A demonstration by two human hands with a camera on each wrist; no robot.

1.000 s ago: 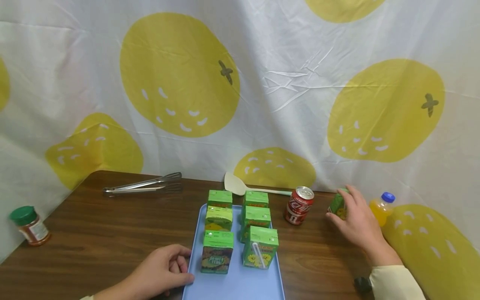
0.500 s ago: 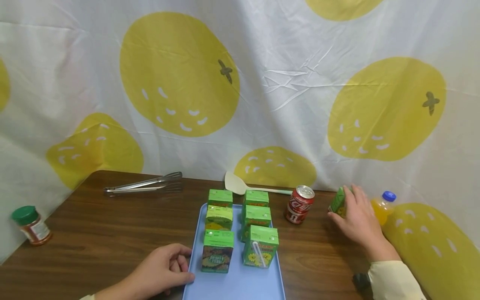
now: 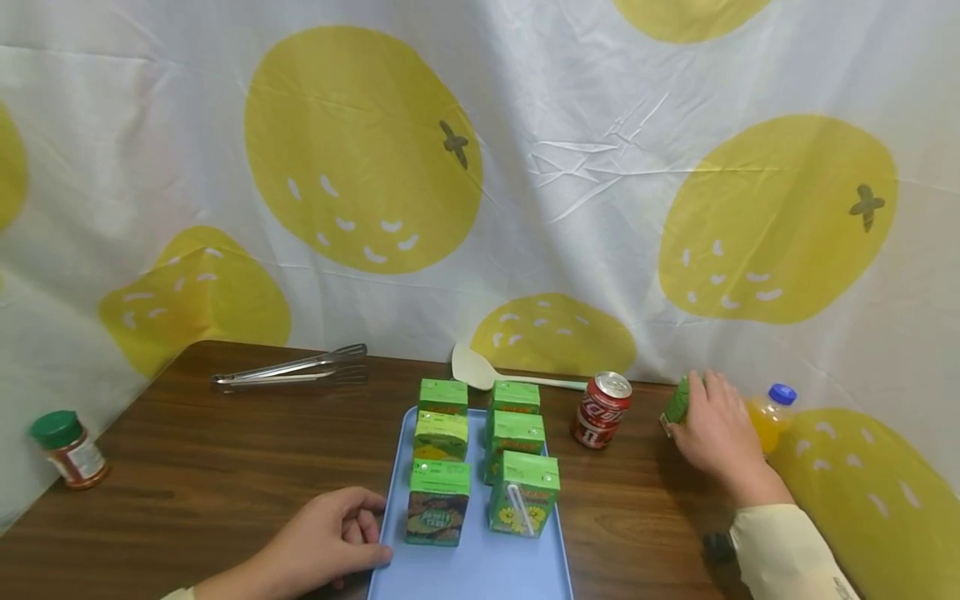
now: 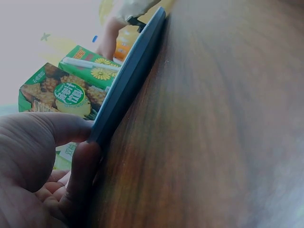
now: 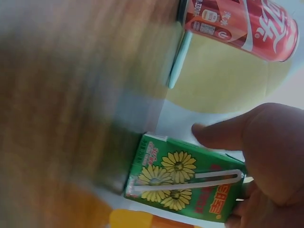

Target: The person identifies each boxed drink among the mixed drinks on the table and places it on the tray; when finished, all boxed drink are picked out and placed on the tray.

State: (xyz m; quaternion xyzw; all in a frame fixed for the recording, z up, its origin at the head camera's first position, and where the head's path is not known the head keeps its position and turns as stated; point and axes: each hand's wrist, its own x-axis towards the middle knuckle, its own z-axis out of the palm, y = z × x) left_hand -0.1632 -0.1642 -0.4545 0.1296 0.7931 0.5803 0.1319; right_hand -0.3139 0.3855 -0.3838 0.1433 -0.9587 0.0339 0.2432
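My left hand (image 3: 322,537) pinches the left edge of a light blue tray (image 3: 491,575) between thumb and fingers; the left wrist view shows the tray rim (image 4: 130,76) between them. Several green drink cartons (image 3: 438,508) stand on the tray in two columns. At the right, my right hand (image 3: 716,433) grips another green drink carton (image 3: 677,404). In the right wrist view this carton (image 5: 175,178) shows yellow flowers and a white straw, with the thumb along one side and fingers partly hidden behind it.
A red soda can (image 3: 602,408) stands between tray and right hand. An orange drink bottle (image 3: 770,421) with a blue cap is right of that hand. A spatula (image 3: 474,369) and metal tongs (image 3: 292,371) lie at the back. A green-lidded spice jar (image 3: 71,450) stands far left.
My right thumb and fingers have closed in around the carton on the right, which now shows less of its front. My left hand has stayed on the tray edge.
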